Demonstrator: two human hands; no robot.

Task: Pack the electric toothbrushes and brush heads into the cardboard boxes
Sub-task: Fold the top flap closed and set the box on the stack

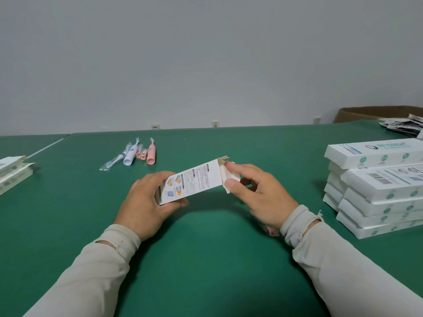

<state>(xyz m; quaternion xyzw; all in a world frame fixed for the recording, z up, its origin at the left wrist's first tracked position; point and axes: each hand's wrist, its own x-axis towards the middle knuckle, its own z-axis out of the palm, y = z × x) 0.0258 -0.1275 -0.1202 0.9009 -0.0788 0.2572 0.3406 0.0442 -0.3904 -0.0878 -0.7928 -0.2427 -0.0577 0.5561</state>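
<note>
I have the white carton (194, 181) up off the bench (206, 259), over its middle and a little toward the near edge, its long axis running from low on my left to high on my right and slightly away from me. My left hand (146, 202) is the anchoring grip — fingers and thumb wrapped round the carton's lower end. My right hand (258, 193) works the raised end, where thumb and forefinger pinch the end flap (231, 179), which stands folded out from the mouth; the small side tabs above it also look unfolded. So the open end lies toward my right hand, and I judge that hand should do the tucking while the left just steadies. Whether the carton is already loaded I cannot tell. Still to pack, well away toward the far left of the bench: one white toothbrush (130, 154), one pink toothbrush (151, 153), and a few bagged brush heads (112, 163) among them — I make out perhaps three, but the wrapping blurs the count. Along the right edge sits a stack of filled-looking boxes (375, 191), roughly ten in two leaning piles. At the left edge lie two or three flat cartons (13, 175).
</note>
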